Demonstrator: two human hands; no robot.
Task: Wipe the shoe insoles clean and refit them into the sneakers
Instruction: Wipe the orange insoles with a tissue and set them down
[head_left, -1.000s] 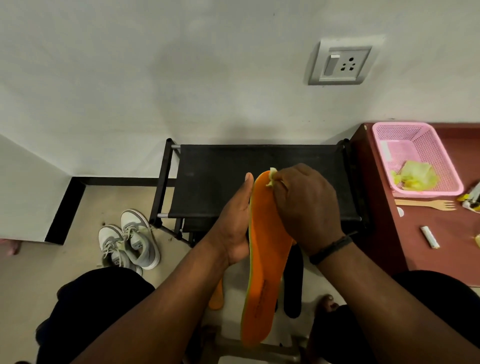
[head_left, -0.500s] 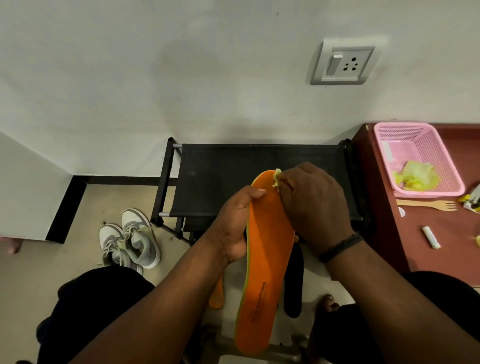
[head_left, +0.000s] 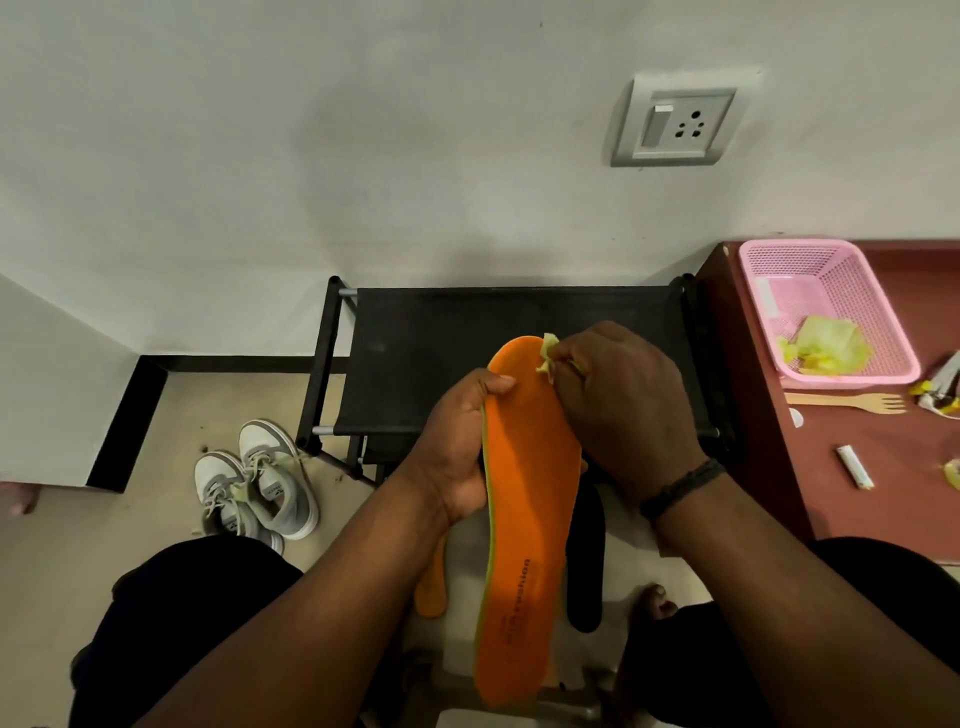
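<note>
An orange insole (head_left: 530, 499) stands lengthwise in front of me, toe end up. My left hand (head_left: 457, 447) grips its left edge, thumb on the orange face. My right hand (head_left: 618, 400) pinches a small yellow-green cloth (head_left: 548, 353) against the toe end. Below, a second orange insole (head_left: 432, 587) and a black insole (head_left: 586, 566) lie mostly hidden behind the held one. A pair of grey-and-white sneakers (head_left: 260, 483) sits on the floor at the left.
A black fabric shoe rack (head_left: 467, 332) stands against the wall behind my hands. At the right, a brown table (head_left: 872, 493) carries a pink basket (head_left: 852, 291) with another yellow cloth (head_left: 826, 345), a wooden fork (head_left: 844, 402) and small wrappers. My knees frame the bottom.
The insole has turned its orange face more toward me. My left thumb has come round onto that face. My right hand with the cloth has shifted slightly right along the toe end.
</note>
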